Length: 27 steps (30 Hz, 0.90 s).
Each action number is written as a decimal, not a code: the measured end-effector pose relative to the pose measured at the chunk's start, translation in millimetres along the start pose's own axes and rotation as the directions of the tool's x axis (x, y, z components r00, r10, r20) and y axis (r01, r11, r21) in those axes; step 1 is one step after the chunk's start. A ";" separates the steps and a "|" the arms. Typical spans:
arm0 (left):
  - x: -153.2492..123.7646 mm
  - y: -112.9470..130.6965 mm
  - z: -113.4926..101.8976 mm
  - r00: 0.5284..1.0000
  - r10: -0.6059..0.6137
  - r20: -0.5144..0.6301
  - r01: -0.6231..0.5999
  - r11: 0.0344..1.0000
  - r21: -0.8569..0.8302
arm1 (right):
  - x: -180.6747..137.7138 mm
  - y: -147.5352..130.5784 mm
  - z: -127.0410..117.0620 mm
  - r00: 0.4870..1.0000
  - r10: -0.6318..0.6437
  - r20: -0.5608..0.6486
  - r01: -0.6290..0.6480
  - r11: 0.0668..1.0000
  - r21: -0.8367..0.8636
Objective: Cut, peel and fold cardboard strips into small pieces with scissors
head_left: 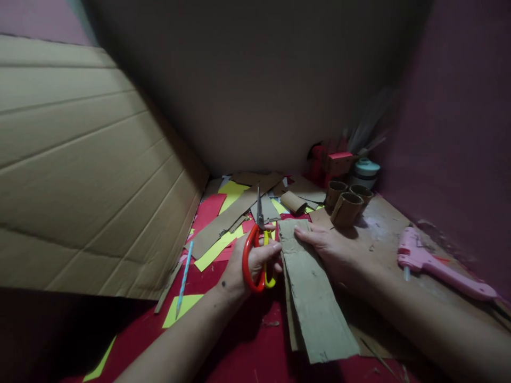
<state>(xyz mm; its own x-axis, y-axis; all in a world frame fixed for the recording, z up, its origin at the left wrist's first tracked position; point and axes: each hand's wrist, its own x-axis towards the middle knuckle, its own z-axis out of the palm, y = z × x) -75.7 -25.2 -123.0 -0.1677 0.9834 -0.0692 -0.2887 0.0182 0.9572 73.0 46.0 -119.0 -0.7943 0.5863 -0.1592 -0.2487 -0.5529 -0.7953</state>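
Observation:
My left hand (236,270) is closed around a pair of scissors (248,261) with red and yellow handles. Their metal blades point away from me and look closed. The left fingertips reach the left edge of a folded cardboard strip (315,298); whether they pinch it I cannot tell. With the thumb lying on top near the far end, my right hand (325,242) grips this strip from its right side. Its other fingers are hidden beneath. The strip slopes down toward me, and a second layer shows under its left edge.
A big cardboard sheet (80,175) stands along the left. Cardboard tubes (346,209), a lidded container (366,169) and a pink glue gun (431,260) are at the right. A blue pencil (184,279) and yellow paper pieces (217,252) lie on the red table surface (243,340).

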 end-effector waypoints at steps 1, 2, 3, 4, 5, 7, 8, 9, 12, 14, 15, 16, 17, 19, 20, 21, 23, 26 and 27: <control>-0.5 0.4 0.8 1.000 -0.004 -0.006 0.004 1.000 -0.010 | 0.0 0.8 0.1 1.000 -0.006 -0.004 0.006 1.000 0.010; -1.2 1.2 2.0 1.000 -0.008 -0.018 0.008 1.000 -0.010 | 0.0 1.8 0.3 1.000 -0.010 -0.016 0.011 1.000 0.017; -1.9 2.2 3.3 0.999 -0.013 -0.033 0.013 1.000 0.000 | 0.1 2.9 0.3 0.999 -0.011 -0.033 0.011 1.000 0.022; -2.6 3.3 4.4 0.999 -0.019 -0.043 0.020 1.000 0.020 | 0.2 4.0 0.2 0.999 -0.008 -0.052 0.009 1.000 0.026; -3.1 4.3 5.1 0.999 -0.025 -0.047 0.026 0.999 0.039 | 0.4 5.0 -0.2 0.997 -0.004 -0.071 0.006 1.000 0.024; -3.1 5.8 4.2 0.998 -0.027 -0.063 0.031 0.998 0.059 | 1.0 6.2 -2.2 0.994 -0.015 -0.110 0.016 1.000 0.012; -2.5 6.2 2.5 0.997 -0.025 -0.079 0.030 0.998 0.060 | 1.5 6.2 -3.8 0.991 -0.030 -0.128 0.031 1.000 0.007; -1.8 6.8 0.2 0.995 -0.015 -0.094 0.021 0.998 0.061 | 2.0 5.6 -5.8 0.988 -0.048 -0.145 0.049 0.999 -0.002; -0.7 10.9 -8.2 0.989 0.043 -0.140 -0.027 0.993 0.119 | 3.4 0.6 -12.1 0.973 -0.089 -0.212 0.081 0.996 -0.045; -1.9 16.6 -12.5 0.980 0.086 -0.179 -0.054 0.983 0.178 | 3.4 -4.8 -15.0 0.953 -0.106 -0.282 0.085 0.993 -0.086; -2.9 20.0 -14.0 0.973 0.107 -0.206 -0.064 0.976 0.207 | 3.1 -7.6 -16.0 0.942 -0.116 -0.315 0.087 0.991 -0.106; -4.0 23.4 -15.2 0.964 0.127 -0.234 -0.071 0.970 0.233 | 2.8 -10.3 -17.0 0.934 -0.127 -0.334 0.091 0.988 -0.122; -5.0 26.4 -16.0 0.956 0.144 -0.256 -0.078 0.965 0.249 | 2.6 -12.5 -18.3 0.928 -0.141 -0.346 0.098 0.986 -0.138; -6.2 30.9 -17.5 0.945 0.168 -0.281 -0.094 0.961 0.258 | 3.3 -15.5 -22.4 0.924 -0.158 -0.349 0.099 0.979 -0.179; -6.3 32.3 -18.3 0.941 0.177 -0.288 -0.104 0.962 0.252 | 4.4 -16.2 -25.4 0.924 -0.164 -0.345 0.094 0.973 -0.210; -6.1 33.4 -19.1 0.938 0.184 -0.292 -0.113 0.963 0.243 | 6.0 -16.6 -29.1 0.923 -0.179 -0.340 0.092 0.962 -0.257; -5.4 34.8 -20.7 0.934 0.201 -0.295 -0.132 0.962 0.238 | 9.9 -16.7 -36.6 0.915 -0.251 -0.316 0.108 0.908 -0.406; -5.0 36.1 -21.6 0.925 0.240 -0.294 -0.172 0.956 0.239 | 13.0 -16.2 -41.2 0.775 -0.576 -0.260 0.196 0.611 -0.767; -5.4 36.0 -21.2 0.923 0.247 -0.294 -0.180 0.955 0.235 | 12.3 -15.6 -39.6 0.725 -0.656 -0.208 0.208 0.497 -0.843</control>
<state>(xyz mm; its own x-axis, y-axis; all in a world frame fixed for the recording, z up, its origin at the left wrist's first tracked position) -105.2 -33.7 -94.1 -0.5035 0.8593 0.0897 -0.0236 -0.1175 0.9928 89.1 85.2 -131.7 -0.2977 0.9112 0.2848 0.1787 0.3462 -0.9210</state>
